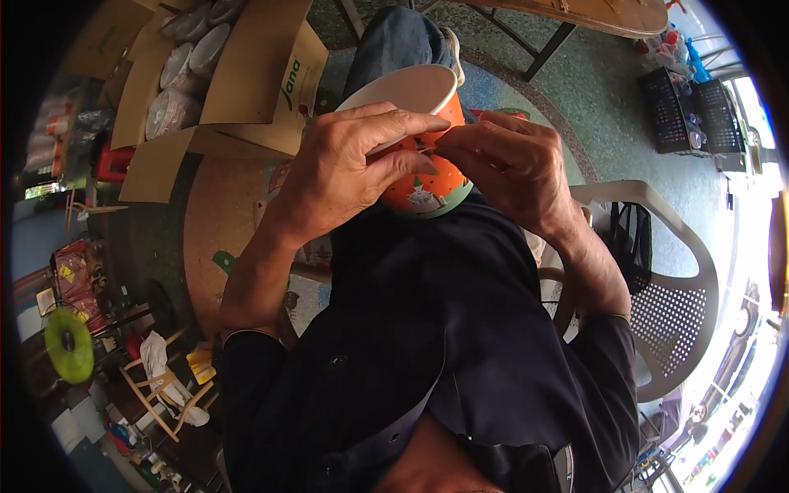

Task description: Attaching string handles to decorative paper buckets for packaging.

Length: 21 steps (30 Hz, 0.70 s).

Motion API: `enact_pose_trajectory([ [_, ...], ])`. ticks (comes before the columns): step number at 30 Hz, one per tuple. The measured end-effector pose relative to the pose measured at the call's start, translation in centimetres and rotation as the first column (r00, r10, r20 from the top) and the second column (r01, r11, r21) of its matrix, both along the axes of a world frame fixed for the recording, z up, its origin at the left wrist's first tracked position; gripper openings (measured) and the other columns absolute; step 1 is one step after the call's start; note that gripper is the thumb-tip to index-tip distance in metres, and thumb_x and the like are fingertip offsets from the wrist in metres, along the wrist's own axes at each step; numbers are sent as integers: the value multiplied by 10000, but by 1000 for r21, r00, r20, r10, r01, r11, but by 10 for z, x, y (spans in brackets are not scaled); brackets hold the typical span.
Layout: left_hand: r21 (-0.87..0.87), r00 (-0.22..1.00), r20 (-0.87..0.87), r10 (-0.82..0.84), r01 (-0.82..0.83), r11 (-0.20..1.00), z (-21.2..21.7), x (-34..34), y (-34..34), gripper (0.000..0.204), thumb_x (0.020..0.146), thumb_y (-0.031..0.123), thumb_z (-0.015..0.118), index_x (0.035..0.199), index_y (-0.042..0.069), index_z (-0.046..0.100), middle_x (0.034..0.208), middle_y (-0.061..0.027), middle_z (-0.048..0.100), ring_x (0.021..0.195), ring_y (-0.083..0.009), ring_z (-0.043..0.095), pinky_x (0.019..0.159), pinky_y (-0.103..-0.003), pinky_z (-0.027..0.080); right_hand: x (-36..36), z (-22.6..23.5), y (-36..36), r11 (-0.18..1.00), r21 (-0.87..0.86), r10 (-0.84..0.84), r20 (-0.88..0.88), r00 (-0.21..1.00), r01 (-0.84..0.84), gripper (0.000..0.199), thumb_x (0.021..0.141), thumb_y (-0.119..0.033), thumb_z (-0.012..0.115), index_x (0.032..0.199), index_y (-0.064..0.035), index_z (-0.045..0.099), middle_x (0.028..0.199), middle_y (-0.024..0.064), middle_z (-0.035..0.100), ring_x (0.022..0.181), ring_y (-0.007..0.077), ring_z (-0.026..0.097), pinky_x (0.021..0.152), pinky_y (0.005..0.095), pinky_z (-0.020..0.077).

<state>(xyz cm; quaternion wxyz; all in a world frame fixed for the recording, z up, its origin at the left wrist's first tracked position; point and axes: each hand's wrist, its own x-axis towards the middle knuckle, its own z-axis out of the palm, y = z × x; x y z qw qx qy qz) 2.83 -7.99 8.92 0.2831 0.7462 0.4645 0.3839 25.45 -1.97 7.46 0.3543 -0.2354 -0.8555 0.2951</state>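
An orange paper bucket [445,182] with a white inside, a green band at its base and a printed figure is tilted over my lap. My left hand [333,168] grips it from the left, index finger stretched along its side and thumb pressed lower down. From the right, my right hand [516,168] reaches the same side of the bucket with its fingertips pinched together. A small thin piece shows at those fingertips beside my left thumb, too small to name. The other fingers of my left hand are hidden by the bucket.
An open cardboard box [255,74] with plastic-wrapped white bowls or tubs stands at the far left. A wooden table [608,12] is at the far right, black crates [678,111] beyond. A grey plastic chair [678,304] is on my right, a green fan [68,345] at the left.
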Motion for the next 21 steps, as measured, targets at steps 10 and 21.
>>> enact_pose_trajectory([
  [10, 23, 995, -97, -6, 8, 1000, 2, -4, -1, 291, 824, 44, 850, 1096, -11, 764, 907, -78, 705, 803, -164, 692, 705, -297, 561, 1, -6, 0, 993, 115, 23, -4, 1000, -22, 228, 834, -27, 810, 1049, -98, 789, 793, 43, 658, 637, 195, 656, 554, 338, 509],
  [21, 70, 994, -106, -18, 26, 997, -3, -8, 2, 145, 866, 3, 811, 992, -26, 746, 838, -86, 674, 747, -167, 665, 655, -297, 522, -3, -13, -3, 974, 225, -6, -44, 999, 16, 264, 784, -15, 852, 1025, -102, 790, 661, 7, 554, 549, 136, 532, 513, 307, 462],
])
